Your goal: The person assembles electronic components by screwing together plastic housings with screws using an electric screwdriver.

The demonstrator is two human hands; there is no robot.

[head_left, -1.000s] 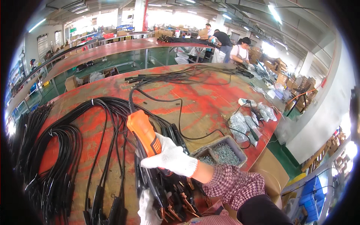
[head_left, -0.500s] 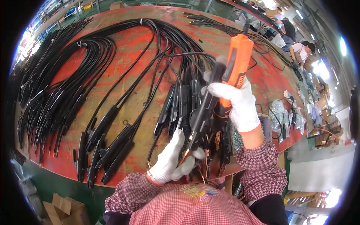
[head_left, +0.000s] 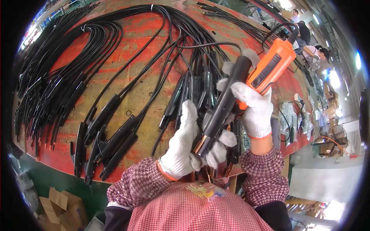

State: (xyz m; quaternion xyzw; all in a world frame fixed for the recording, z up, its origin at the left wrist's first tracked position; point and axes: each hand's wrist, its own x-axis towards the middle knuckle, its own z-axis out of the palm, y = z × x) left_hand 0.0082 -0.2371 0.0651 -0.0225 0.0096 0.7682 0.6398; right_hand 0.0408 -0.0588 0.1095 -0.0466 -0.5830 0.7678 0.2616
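My left hand (head_left: 180, 148), in a white glove, curls its fingers under the lower end of a long black cable handle (head_left: 223, 104). Its thumb lies stretched along the near side. Copper-coloured metal (head_left: 199, 145) shows at that lower end, while a black cable leaves the upper end. With my gloved right hand (head_left: 256, 109) I hold an orange corded electric screwdriver (head_left: 271, 67), tilted up to the right; its tip is hidden. Some right-hand fingers reach the upper part of the black handle. Below and behind lie several similar black handles (head_left: 192, 88), partly covered by my hands.
The worn red table (head_left: 154, 104) carries more cabled handles (head_left: 111, 140) at the left and a thick cable bundle (head_left: 115, 13) arching across the far side. Clear plastic bags (head_left: 287, 115) lie right. Cardboard boxes (head_left: 63, 208) stand below left. Other people (head_left: 314, 56) work far right.
The screwdriver has swung to the right and tilted more. The black handle has turned and shifted slightly right, and my left hand has moved right and up with it.
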